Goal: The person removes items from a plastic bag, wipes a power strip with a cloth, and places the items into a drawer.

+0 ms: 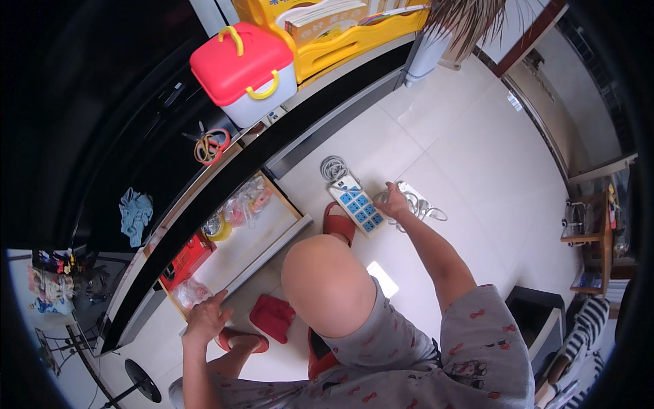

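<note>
My right hand (pixel 394 203) is spread between two power strips on the tiled floor, and it holds nothing. A long white strip with blue sockets (pixel 357 204) lies beside its fingers, its grey cord (pixel 333 167) coiled at the far end. On the other side lies a smaller white power strip (pixel 412 192) with a loosely looped cord (pixel 423 210); whether the hand touches it, I cannot tell. My left hand (pixel 207 316) is open at the front corner of a pulled-out drawer (pixel 245 245). Near its fingers in the drawer is a clear plastic bag (pixel 190 292).
The drawer also holds a red box (pixel 190 258), a yellow tape roll (pixel 220 231) and plastic-wrapped items (pixel 248 204). On the black cabinet stand a red-lidded box (pixel 245 66), scissors (pixel 210 145) and a blue cloth (pixel 136 214). A dark red cloth (pixel 272 318) lies by my feet.
</note>
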`<state>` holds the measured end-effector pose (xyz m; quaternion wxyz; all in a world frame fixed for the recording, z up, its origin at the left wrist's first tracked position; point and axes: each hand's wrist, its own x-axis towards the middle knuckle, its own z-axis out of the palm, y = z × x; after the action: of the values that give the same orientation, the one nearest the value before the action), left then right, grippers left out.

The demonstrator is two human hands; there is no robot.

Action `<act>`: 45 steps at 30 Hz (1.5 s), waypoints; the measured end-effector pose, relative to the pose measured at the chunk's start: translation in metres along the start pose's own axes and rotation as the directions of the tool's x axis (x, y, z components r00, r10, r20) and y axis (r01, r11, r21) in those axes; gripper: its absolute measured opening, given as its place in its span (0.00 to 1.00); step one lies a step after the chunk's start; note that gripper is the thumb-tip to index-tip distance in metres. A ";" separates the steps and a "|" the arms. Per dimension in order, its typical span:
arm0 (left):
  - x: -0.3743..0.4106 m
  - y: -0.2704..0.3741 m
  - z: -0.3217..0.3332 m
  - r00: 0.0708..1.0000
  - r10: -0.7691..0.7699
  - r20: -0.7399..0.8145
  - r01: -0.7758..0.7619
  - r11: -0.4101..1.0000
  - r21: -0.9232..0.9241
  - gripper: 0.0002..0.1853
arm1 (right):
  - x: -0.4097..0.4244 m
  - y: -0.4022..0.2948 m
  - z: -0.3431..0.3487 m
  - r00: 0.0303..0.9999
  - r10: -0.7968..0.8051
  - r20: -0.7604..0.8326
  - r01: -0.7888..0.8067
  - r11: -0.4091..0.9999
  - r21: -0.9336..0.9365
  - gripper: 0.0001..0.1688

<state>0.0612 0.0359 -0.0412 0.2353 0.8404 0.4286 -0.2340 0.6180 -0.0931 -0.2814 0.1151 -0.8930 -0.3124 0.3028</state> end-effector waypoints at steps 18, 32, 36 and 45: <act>0.010 0.019 -0.026 0.999 0.039 -0.008 -0.039 0.999 -0.002 0.29 | 0.004 -0.088 0.050 0.997 -0.068 -0.035 0.063 0.988 -0.143 0.68; -0.046 0.066 -0.059 0.895 0.167 -0.413 -0.425 0.596 -0.681 0.26 | -0.216 -0.213 -0.202 0.466 -0.846 -0.258 0.846 0.512 -0.150 0.60; -0.062 0.075 -0.082 0.845 0.110 -0.524 -0.535 0.154 -0.831 0.26 | -0.287 -0.304 -0.222 0.200 -0.964 -0.177 0.940 0.240 -0.241 0.58; -0.129 0.007 -0.094 0.771 -0.245 -0.587 -0.619 -0.504 -0.602 0.33 | -0.379 -0.451 -0.110 -0.355 -0.935 -0.016 0.897 -0.336 -0.286 0.56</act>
<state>0.0171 0.0093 0.1099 0.7463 0.3148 0.2555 0.5279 0.2296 0.0177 0.1612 0.2821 -0.2945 -0.9113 -0.0571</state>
